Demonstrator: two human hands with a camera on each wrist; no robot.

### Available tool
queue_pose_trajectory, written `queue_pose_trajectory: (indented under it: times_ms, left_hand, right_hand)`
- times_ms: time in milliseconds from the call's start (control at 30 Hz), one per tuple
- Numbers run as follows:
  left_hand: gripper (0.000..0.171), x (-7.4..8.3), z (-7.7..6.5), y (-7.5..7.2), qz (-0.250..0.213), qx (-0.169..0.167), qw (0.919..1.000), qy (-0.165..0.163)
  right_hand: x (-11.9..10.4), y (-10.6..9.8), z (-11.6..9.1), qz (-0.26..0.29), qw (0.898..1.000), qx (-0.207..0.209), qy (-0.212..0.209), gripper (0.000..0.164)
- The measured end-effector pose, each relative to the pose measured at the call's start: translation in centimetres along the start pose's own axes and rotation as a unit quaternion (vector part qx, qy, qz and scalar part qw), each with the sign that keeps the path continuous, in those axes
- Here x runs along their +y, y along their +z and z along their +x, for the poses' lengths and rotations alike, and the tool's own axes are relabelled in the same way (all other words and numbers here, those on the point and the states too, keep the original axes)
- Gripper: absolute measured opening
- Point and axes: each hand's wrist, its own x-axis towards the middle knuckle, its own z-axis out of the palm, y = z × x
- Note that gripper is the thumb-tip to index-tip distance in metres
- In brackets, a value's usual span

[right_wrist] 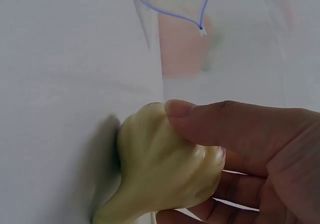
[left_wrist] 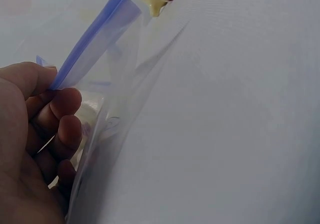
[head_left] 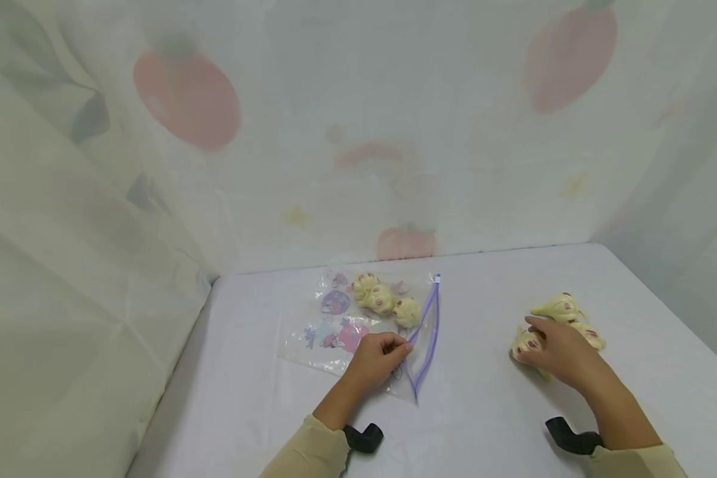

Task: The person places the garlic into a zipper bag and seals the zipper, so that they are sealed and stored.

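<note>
A clear printed zip bag (head_left: 317, 352) with a purple zip (head_left: 434, 335) lies on the table, three garlic bulbs (head_left: 380, 300) inside it. My left hand (head_left: 375, 362) pinches the near lip of the bag's mouth between thumb and forefinger; in the left wrist view the zip strip (left_wrist: 92, 36) rises from that pinch and the mouth gapes. Over to the right, my right hand (head_left: 564, 352) grips a pale yellow garlic bulb (right_wrist: 155, 169), thumb on one side and fingers curled on the other. Two more bulbs (head_left: 560, 307) lie just beyond that hand, partly hidden by it.
A white cloth covers the table (head_left: 472, 425). Behind it hangs a fruit-printed curtain (head_left: 454, 133), with another cloth wall (head_left: 54, 299) at the left. Black curved pieces (head_left: 366, 439) sit at both wrists by the sleeves.
</note>
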Motion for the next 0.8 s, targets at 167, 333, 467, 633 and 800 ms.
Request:
queue_pose_trajectory:
  times_ms: [167,333,467,633,800]
  left_hand:
    - [0.020,-0.2,0.1,-0.2,0.005,-0.005,1.0000,0.003]
    - [0.020,-0.2,0.0,-0.2,0.006,-0.006,0.9999,0.006]
    - [0.019,-0.5,0.1,-0.1,0.008,-0.003,1.0000,0.004]
    - [0.020,-0.8,0.1,-0.1,0.007,-0.001,1.0000,0.003]
    - [0.022,-0.7,0.0,0.0,0.012,-0.002,0.9999,0.000]
  right_hand:
    - [-0.6,-0.1,1.1,0.004,0.999,-0.032,0.003,0.067]
    - [-1.0,-0.3,2.2,0.022,0.998,-0.063,-0.002,0.068]
    - [-1.2,-0.1,3.2,0.040,0.996,-0.084,0.000,0.069]
    - [-1.6,1.2,4.2,0.075,0.990,-0.118,0.022,0.075]
    - [-2.8,2.7,4.9,0.089,0.988,-0.125,0.032,0.074]
